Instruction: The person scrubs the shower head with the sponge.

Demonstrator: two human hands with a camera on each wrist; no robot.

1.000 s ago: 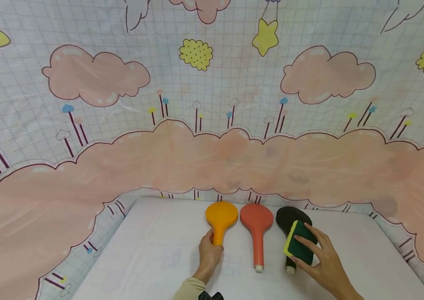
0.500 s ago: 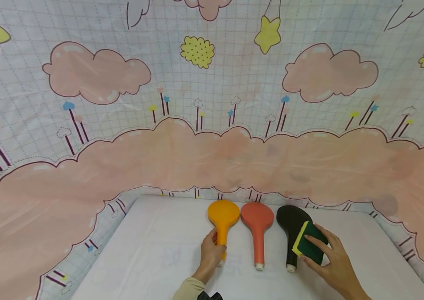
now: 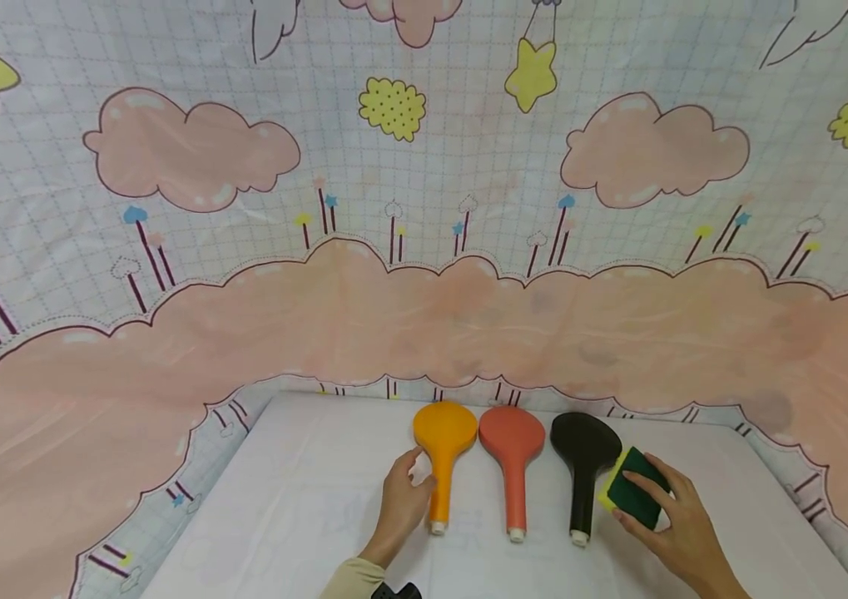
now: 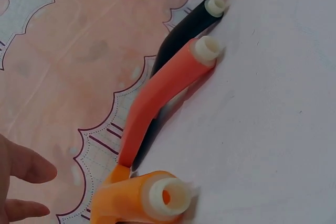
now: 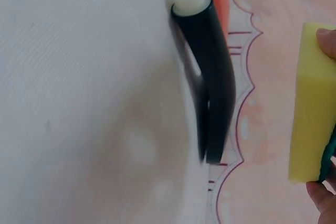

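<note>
Right hand [image 3: 681,532] pinches a sponge [image 3: 637,497] just right of the black shower head [image 3: 584,466]; left hand [image 3: 403,503], seemingly relaxed, flanks the orange shower head [image 3: 442,453].

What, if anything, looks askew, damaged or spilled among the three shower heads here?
Nothing stands out. The orange shower head, red shower head and black shower head lie side by side, handles toward the person. The right hand holds a sponge.
</note>
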